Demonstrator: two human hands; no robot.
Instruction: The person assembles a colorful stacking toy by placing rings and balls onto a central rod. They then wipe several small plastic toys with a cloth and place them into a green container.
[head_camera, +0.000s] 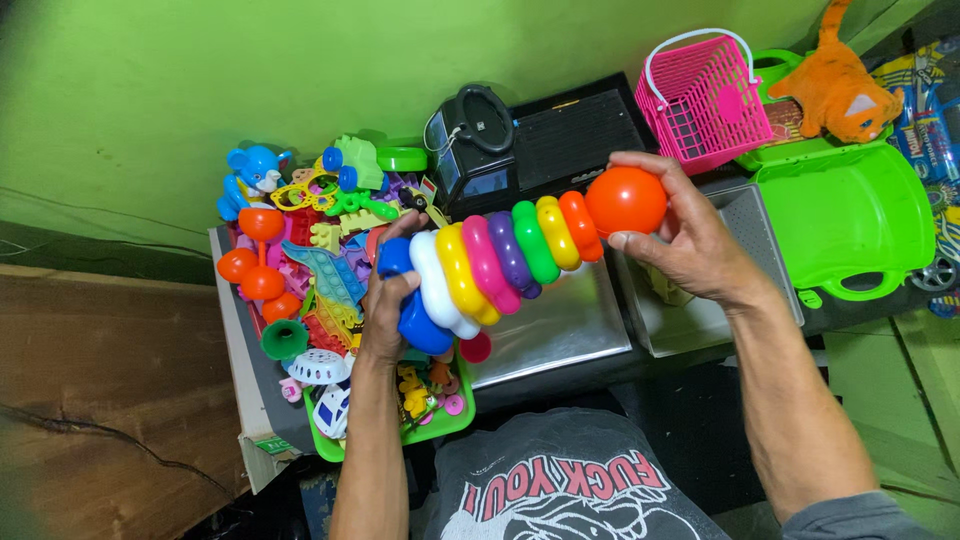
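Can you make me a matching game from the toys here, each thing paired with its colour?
Things:
1. shopping basket
2. stuffed cat
3. ball top of the ring stacker
4. toy dog

Colours:
a. blue
b. red-orange
c. pink
d. orange fur

Pairs: 1-c, 2-d, 3-b, 4-a. The right hand grips the ball top; the left hand holds the stacker's blue base.

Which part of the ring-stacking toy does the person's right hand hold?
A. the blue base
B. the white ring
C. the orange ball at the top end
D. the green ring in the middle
C: the right hand wraps its fingers around the orange ball at the end of the ring-stacking toy, while the left hand grips the blue base.
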